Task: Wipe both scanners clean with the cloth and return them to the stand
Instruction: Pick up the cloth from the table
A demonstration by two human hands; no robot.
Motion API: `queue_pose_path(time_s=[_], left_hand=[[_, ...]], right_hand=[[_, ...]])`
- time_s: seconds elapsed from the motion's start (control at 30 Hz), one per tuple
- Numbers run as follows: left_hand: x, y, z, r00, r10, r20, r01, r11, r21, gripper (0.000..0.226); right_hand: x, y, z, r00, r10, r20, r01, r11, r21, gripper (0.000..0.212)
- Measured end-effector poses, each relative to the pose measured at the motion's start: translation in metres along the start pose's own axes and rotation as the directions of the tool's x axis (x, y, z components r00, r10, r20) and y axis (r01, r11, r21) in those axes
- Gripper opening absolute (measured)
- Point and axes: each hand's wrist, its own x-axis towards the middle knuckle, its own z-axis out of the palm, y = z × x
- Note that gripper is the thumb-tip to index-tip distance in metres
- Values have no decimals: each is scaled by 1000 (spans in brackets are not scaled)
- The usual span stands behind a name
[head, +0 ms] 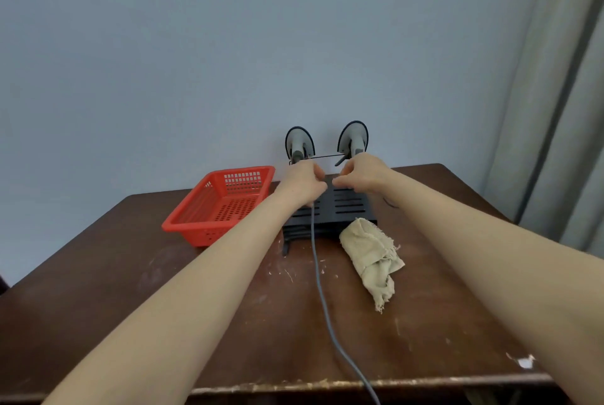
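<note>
- Pale blue-grey wall fills the upper half of the head view, with a grey curtain hanging down the right edge. Below it sits a worn brown table (pixel 202 313), scratched and flecked with white.
- Two grey scanners with dark-rimmed heads stand upright at the frame's centre, at the far end of a black slotted stand (pixel 348 205): the left scanner (pixel 299 143) and the right scanner (pixel 353 138), side by side and apart.
- Left grip (pixel 305 179) is clenched around the foot of the left scanner's handle, and a grey cable (pixel 318 274) comes out beneath it and runs to the table's near edge.
- Right grip (pixel 358 174) sits at the base of the right scanner with its fingers curled. Its back hides what they touch, so I cannot tell whether it grasps anything.
- Both handles and the stand's far end are covered by the hands.
- Beige cloth (pixel 372 254), frayed and crumpled, lies right of centre, touching the stand's near right corner.
- Red slotted basket (pixel 222 205) rests left of the stand, partly behind the left forearm.
</note>
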Motion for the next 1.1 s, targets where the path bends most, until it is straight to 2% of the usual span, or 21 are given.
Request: queue_pose_path(time_s=[0.1, 0.2, 0.3, 0.4, 0.53, 0.63, 0.73, 0.8, 0.9, 1.0, 1.03, 1.1], left_hand=[[-16, 18, 21, 964, -45, 263, 65, 995, -69, 32], [-28, 26, 37, 911, -95, 402, 124, 991, -45, 29], [-35, 25, 51, 880, -168, 445, 178, 984, 18, 29], [-44, 23, 63, 851, -205, 483, 216, 976, 33, 38], [-51, 21, 66, 833, -155, 531, 196, 980, -22, 45], [-52, 18, 63, 830, -130, 542, 208, 975, -84, 53], [-50, 16, 53, 851, -123, 511, 223, 965, -139, 48], [-43, 14, 38, 891, -118, 439, 226, 953, -202, 42], [-28, 9, 9, 951, -117, 285, 208, 926, -315, 40], [-16, 3, -20, 986, -137, 95, 165, 888, -429, 17], [-12, -1, -29, 989, -146, 37, 147, 881, -449, 19], [-4, -14, -47, 982, -190, 13, 175, 873, -456, 47]], right_hand=[[-22, 14, -1, 985, 92, 143, -85, 995, -54, 22], [-35, 30, 5, 971, 177, 163, -154, 977, -145, 27], [-47, 43, 17, 961, 227, 160, -180, 948, -262, 42], [-57, 52, 30, 943, 279, 179, -217, 929, -300, 48], [-60, 57, 41, 945, 286, 160, -251, 946, -207, 38], [-56, 57, 44, 936, 304, 176, -295, 953, -72, 32], [-50, 57, 45, 922, 331, 201, -364, 918, 155, 21], [-44, 48, 39, 927, 314, 203, -368, 864, 343, 17], [-34, 24, 25, 962, 227, 152, -273, 788, 551, 22], [-23, -6, 15, 987, 145, 68, -150, 685, 713, 14], [-19, -16, 13, 991, 125, 40, -112, 647, 754, 10], [-9, -37, 13, 994, 108, 6, -66, 569, 820, 14]])
